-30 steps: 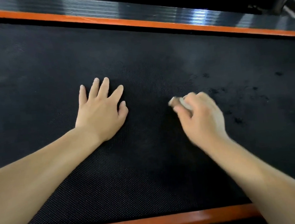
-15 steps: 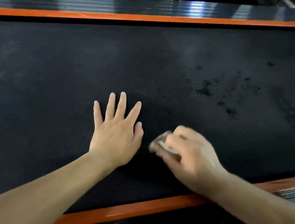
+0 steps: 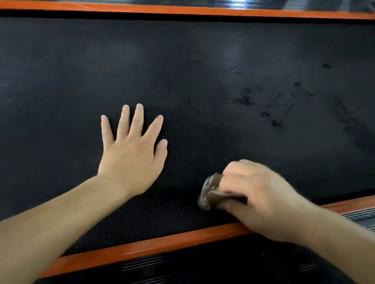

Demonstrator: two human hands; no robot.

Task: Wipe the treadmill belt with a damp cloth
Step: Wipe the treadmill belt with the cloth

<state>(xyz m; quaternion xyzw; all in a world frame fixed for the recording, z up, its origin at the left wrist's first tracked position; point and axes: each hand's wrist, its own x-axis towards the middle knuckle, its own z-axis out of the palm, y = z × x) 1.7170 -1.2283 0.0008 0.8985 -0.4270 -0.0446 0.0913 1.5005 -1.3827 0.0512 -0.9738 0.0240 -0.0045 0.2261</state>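
the black textured treadmill belt fills the view, bordered by an orange rail near and another far. a bunched brown cloth is pressed onto the belt close to the near rail, clenched in the right hand. the left hand is laid flat, fingers spread, grasping nothing. dark wet specks are scattered beyond the cloth.

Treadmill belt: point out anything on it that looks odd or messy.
Dark wet-looking specks are scattered over the treadmill belt beyond the right hand, which grips the cloth. A darker smear lies further right. The left hand rests flat; nothing looks damaged.
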